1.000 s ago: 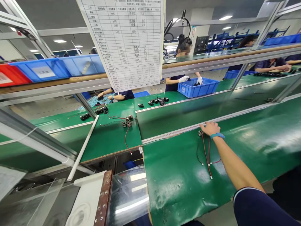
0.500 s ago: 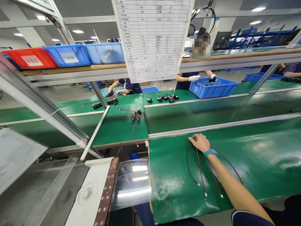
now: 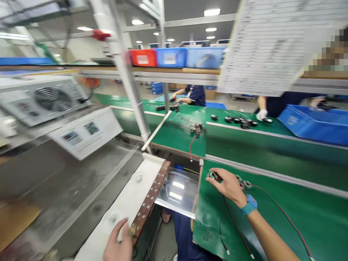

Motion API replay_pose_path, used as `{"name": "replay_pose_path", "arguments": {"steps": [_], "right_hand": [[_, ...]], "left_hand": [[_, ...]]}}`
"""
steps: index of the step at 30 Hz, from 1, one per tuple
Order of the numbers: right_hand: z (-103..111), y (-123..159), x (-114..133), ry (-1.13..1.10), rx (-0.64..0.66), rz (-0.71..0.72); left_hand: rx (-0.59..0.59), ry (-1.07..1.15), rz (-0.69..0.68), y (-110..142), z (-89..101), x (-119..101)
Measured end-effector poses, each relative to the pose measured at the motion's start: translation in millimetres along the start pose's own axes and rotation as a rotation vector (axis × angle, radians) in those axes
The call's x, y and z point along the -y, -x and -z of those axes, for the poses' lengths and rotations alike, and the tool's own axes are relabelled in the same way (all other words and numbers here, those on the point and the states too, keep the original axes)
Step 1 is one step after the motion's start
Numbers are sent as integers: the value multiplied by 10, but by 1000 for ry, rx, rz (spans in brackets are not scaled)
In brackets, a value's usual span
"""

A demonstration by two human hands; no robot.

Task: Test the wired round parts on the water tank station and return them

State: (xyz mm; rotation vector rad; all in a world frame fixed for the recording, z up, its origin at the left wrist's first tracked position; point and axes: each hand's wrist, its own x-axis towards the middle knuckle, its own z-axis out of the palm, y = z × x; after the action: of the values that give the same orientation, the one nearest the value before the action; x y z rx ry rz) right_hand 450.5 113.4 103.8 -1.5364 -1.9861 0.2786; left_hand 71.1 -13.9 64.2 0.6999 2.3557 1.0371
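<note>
At the near left corner of the green bench (image 3: 206, 217), the thumb and fingers of my right hand (image 3: 227, 185) close round a small motor with a green circuit board (image 3: 212, 176). Beside that wrist lie more small motors with green boards (image 3: 243, 182), partly hidden by the hand. Red and dark leads (image 3: 236, 224) with white plugs trail from the parts toward me. My left hand (image 3: 119, 243), somewhat blurred, is over the white strip (image 3: 127, 195) of the machine, near its brown riveted edge (image 3: 150, 197). Its thumb and forefinger are apart, with nothing visible between them.
A clear plastic sheet (image 3: 176, 190) bridges machine and bench. Motors with wires (image 3: 196, 128) lie on the far green board. Across the bench, co-workers handle black parts (image 3: 240, 121) near a blue bin (image 3: 318, 123). A metal post (image 3: 130, 79) and hanging paper (image 3: 261, 47) stand in view.
The view has turned left. My right hand has moved left along the bench and now holds a motor away from the others. My left hand has come into view.
</note>
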Motion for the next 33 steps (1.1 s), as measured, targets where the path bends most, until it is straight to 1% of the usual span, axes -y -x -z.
{"name": "replay_pose_path", "arguments": {"steps": [1, 4, 6, 7, 8, 9, 11, 13, 15, 17, 19, 21, 24, 26, 28, 31, 33], "right_hand": [[-63, -56, 238, -74, 49, 45], [-357, -227, 990, -270, 250, 220], [-661, -348, 1488, -350, 381, 377], [-849, -408, 1727, -367, 436, 458], [-1061, -464, 1952, -369, 487, 537], [-1292, -513, 2160, -357, 535, 611], [-1783, -581, 2508, -297, 623, 737], [-2259, -600, 2754, -218, 716, 841], [-2659, -568, 2903, -153, 812, 932], [-2954, -502, 2974, -116, 891, 1013], [-3144, -434, 2992, -85, 922, 1077], [-3252, -391, 2983, -55, 919, 1136], [-3328, -389, 2967, -40, 892, 1220], [-3363, -407, 2966, -44, 899, 1274], [-3412, -419, 2960, -56, 923, 1305], [-3517, -414, 2906, -147, 983, 1268], [-3594, -406, 2826, -302, 1012, 1155]], "left_hand": [[82, 130, -37, 143, -50, -110], [449, 628, -165, 572, -263, -424], [674, 897, -237, 761, -399, -544], [726, 999, -245, 820, -444, -556], [743, 1057, -217, 859, -467, -534], [725, 1093, -163, 882, -468, -479], [624, 1124, -4, 889, -413, -291], [509, 1142, 130, 859, -305, -50], [437, 1151, 205, 818, -180, 193], [427, 1136, 254, 795, -67, 400], [462, 1117, 293, 799, 16, 549], [514, 1098, 312, 819, 62, 626], [611, 1058, 311, 840, 69, 612], [678, 1024, 312, 834, 46, 544], [707, 993, 317, 817, 21, 464], [692, 966, 310, 782, 28, 375], [652, 977, 278, 747, 96, 347]]}}
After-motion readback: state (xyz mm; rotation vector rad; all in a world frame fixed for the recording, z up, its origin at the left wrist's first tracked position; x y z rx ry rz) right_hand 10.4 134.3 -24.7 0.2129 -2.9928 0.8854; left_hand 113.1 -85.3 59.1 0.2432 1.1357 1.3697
